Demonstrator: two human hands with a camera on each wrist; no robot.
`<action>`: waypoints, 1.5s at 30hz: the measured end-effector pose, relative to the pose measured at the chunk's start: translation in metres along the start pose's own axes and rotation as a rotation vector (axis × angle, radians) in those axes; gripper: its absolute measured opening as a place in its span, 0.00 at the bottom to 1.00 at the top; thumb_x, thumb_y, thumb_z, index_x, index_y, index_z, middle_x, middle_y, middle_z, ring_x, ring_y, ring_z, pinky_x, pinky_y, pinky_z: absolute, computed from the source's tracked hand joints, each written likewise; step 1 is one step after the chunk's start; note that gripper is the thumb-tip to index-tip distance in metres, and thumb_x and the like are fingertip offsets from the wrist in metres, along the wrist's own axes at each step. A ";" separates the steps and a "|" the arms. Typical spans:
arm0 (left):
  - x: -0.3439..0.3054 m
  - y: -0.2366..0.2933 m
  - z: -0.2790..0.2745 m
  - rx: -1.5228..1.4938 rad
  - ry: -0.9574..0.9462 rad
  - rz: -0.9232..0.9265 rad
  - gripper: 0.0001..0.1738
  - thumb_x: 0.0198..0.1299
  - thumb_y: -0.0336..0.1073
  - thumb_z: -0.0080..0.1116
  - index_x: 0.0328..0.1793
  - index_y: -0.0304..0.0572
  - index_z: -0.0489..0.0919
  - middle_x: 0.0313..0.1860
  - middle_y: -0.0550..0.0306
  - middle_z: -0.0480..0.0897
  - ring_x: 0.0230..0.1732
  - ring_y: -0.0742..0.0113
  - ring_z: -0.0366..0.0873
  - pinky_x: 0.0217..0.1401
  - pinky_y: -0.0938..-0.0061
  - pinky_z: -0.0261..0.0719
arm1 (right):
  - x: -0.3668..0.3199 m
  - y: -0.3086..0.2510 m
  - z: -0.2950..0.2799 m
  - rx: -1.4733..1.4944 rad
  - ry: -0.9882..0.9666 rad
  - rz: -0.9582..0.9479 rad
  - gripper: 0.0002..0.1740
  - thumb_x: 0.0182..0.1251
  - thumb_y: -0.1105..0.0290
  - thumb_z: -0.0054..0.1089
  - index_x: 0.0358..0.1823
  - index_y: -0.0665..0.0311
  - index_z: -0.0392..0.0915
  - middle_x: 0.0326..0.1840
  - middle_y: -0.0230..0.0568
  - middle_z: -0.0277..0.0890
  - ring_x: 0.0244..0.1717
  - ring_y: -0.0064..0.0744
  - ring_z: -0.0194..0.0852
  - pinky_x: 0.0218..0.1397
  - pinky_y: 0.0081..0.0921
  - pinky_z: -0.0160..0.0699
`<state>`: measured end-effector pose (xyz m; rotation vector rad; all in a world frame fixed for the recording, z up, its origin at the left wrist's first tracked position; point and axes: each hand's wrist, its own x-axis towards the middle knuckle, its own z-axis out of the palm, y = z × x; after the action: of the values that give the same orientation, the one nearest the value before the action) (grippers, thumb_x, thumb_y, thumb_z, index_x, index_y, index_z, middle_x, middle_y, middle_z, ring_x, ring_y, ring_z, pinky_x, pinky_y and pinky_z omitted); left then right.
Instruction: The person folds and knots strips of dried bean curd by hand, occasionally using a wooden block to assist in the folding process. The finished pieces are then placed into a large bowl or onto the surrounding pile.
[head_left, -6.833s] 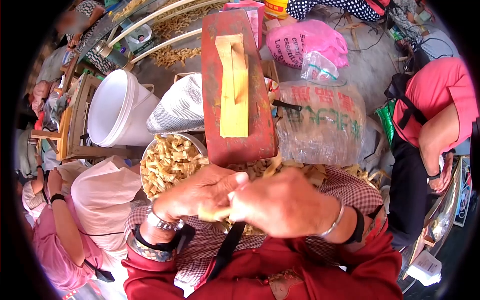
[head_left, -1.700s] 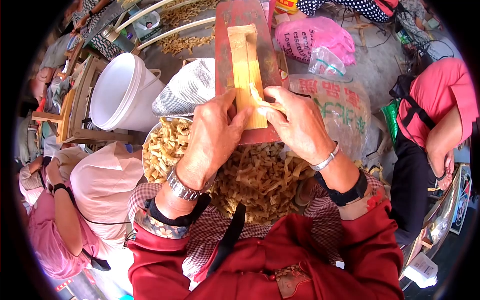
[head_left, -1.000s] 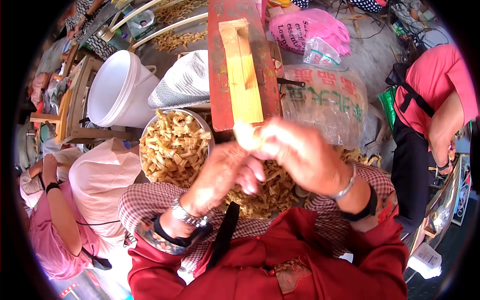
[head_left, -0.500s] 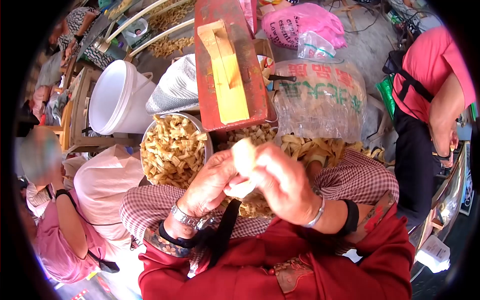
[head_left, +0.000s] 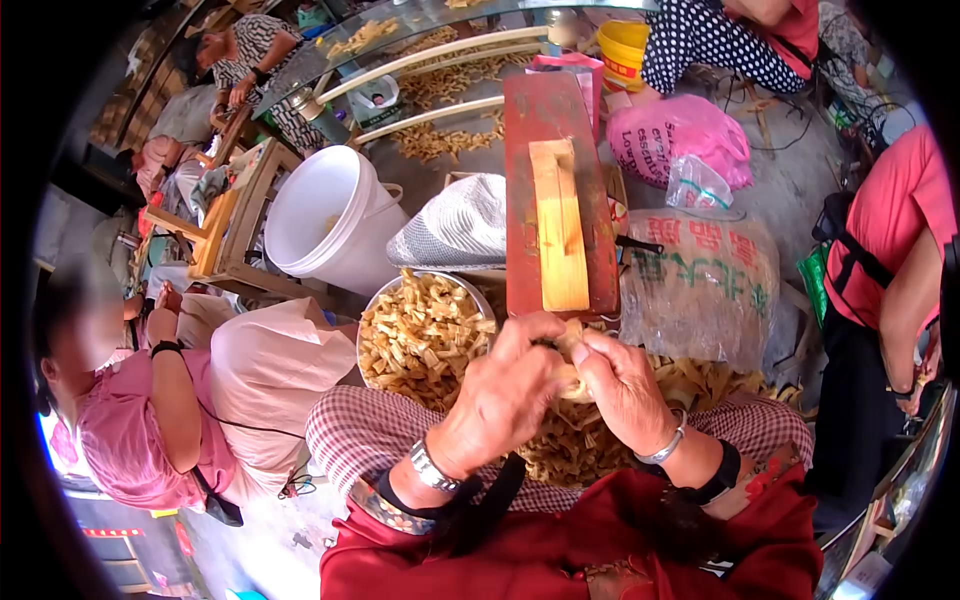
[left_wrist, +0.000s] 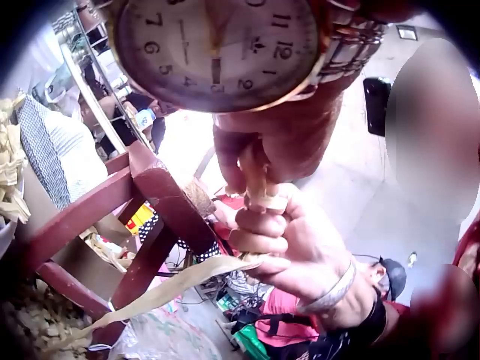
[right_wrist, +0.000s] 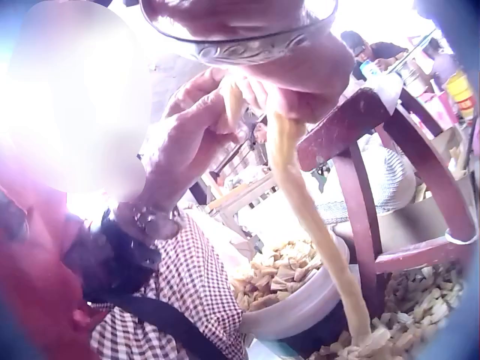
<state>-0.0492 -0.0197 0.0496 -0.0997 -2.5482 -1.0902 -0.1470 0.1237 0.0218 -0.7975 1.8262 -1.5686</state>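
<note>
In the head view my left hand (head_left: 505, 385) and right hand (head_left: 630, 395) meet over the lap, both pinching a soft pale tan strip (head_left: 572, 380). The left wrist view shows the strip's long tail (left_wrist: 172, 292) hanging from below the right hand's curled fingers. A tan length (right_wrist: 311, 210) also trails down from the right hand in the right wrist view. Just beyond the hands, a yellow wooden block (head_left: 562, 235) with a raised far end lies on a red bench (head_left: 525, 200). Fingers partly hide the strip between the hands.
A basin (head_left: 482, 296) full of short folded tan pieces stands left of the hands. More tan pieces (head_left: 580, 445) are heaped below them. Around the bench are a white bucket (head_left: 320, 210), a mesh sack (head_left: 455, 225) and a plastic bag with printed characters (head_left: 700, 290). People sit on both sides.
The hands have drawn back from the wooden block, where they worked 1.7 s ago, and come together over the lap with the strip. The head view has swung left, shifting the scene rightward.
</note>
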 end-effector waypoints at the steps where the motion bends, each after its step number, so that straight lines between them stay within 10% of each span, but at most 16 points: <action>1: -0.001 0.003 0.000 0.043 0.017 0.014 0.09 0.51 0.23 0.62 0.38 0.38 0.76 0.54 0.46 0.74 0.50 0.49 0.75 0.48 0.65 0.76 | 0.002 -0.002 -0.003 0.002 -0.067 0.021 0.12 0.70 0.66 0.45 0.34 0.68 0.71 0.23 0.45 0.67 0.25 0.24 0.65 0.31 0.28 0.68; 7: -0.005 -0.005 -0.002 -0.102 -0.048 -0.022 0.11 0.52 0.23 0.61 0.42 0.36 0.75 0.43 0.47 0.78 0.43 0.48 0.78 0.46 0.65 0.77 | 0.007 -0.003 -0.014 -0.085 -0.204 -0.148 0.17 0.68 0.64 0.45 0.34 0.74 0.73 0.25 0.46 0.71 0.26 0.29 0.68 0.34 0.28 0.70; 12: -0.013 -0.009 -0.002 -0.305 -0.040 -0.187 0.09 0.58 0.26 0.60 0.43 0.37 0.73 0.36 0.54 0.78 0.38 0.64 0.78 0.41 0.72 0.76 | 0.006 -0.016 -0.011 0.063 -0.260 0.158 0.17 0.72 0.59 0.49 0.38 0.70 0.71 0.26 0.38 0.72 0.26 0.21 0.66 0.30 0.22 0.68; 16: -0.013 -0.012 0.003 -0.971 0.033 -0.333 0.12 0.63 0.33 0.59 0.49 0.39 0.71 0.36 0.63 0.77 0.38 0.79 0.74 0.41 0.80 0.74 | 0.002 -0.004 0.001 0.056 -0.154 -0.290 0.22 0.64 0.58 0.63 0.47 0.66 0.67 0.27 0.37 0.73 0.25 0.20 0.68 0.28 0.21 0.68; 23: -0.014 -0.019 0.001 -1.612 -0.129 -0.393 0.19 0.65 0.37 0.58 0.58 0.38 0.69 0.41 0.60 0.79 0.39 0.76 0.76 0.44 0.81 0.75 | 0.005 -0.013 -0.004 -0.255 -0.075 -0.525 0.12 0.69 0.64 0.54 0.41 0.68 0.71 0.27 0.43 0.74 0.23 0.32 0.73 0.27 0.24 0.69; 34: -0.009 -0.003 0.001 -0.442 -0.085 -0.154 0.31 0.58 0.33 0.63 0.67 0.35 0.68 0.62 0.48 0.72 0.63 0.57 0.68 0.64 0.66 0.66 | 0.000 -0.007 -0.012 -0.039 -0.154 -0.092 0.16 0.75 0.62 0.46 0.39 0.70 0.70 0.24 0.37 0.73 0.20 0.22 0.71 0.24 0.20 0.69; 41: -0.013 -0.011 0.024 -0.445 0.076 -0.239 0.25 0.68 0.41 0.51 0.66 0.32 0.68 0.58 0.47 0.75 0.57 0.57 0.73 0.61 0.69 0.71 | 0.002 -0.003 -0.002 -0.062 -0.096 -0.098 0.14 0.74 0.63 0.49 0.44 0.68 0.68 0.28 0.36 0.75 0.23 0.19 0.71 0.27 0.18 0.71; 45: -0.014 -0.010 0.024 -1.039 0.067 -0.445 0.26 0.72 0.46 0.42 0.65 0.32 0.69 0.56 0.49 0.77 0.51 0.62 0.77 0.56 0.68 0.76 | 0.001 0.010 0.001 0.114 -0.019 -0.167 0.16 0.72 0.63 0.51 0.51 0.66 0.62 0.30 0.36 0.76 0.28 0.18 0.72 0.31 0.16 0.71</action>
<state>-0.0455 -0.0082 0.0224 0.2467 -1.7118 -2.4185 -0.1481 0.1235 0.0117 -0.9281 1.6762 -1.7475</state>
